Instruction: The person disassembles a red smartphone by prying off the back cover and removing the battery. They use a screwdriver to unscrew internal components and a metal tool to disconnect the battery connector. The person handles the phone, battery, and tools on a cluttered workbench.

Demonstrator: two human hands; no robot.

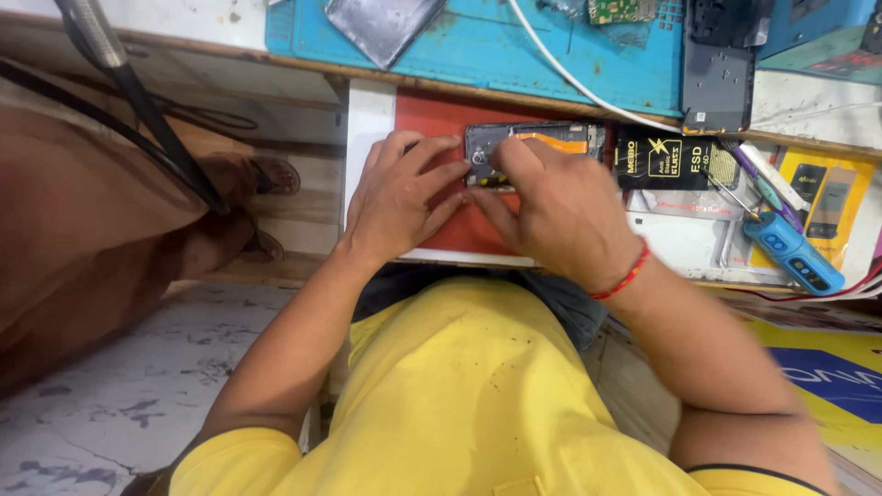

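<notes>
**Two hands on an opened phone at a repair bench**

A blue work mat [478,55] covers the far part of the bench, with a grey phone back panel [381,26] and a white cable [570,73] lying on it. Nearer the person, a red pad [432,119] sits on a white board [367,119], and the opened smartphone [542,140] lies on the red pad, its back off so the orange-marked inner parts show. The left hand [400,197] is laid against the phone's left end, fingers bent over its edge and pinning it down. The right hand [560,211], a red thread at the wrist, is clenched with its fingertips pressed to the phone's left part; whether they pinch a tool cannot be told. To the right lie a black packet [671,163] and, beyond it, a blue electric screwdriver [795,253], well apart from both hands.
</notes>
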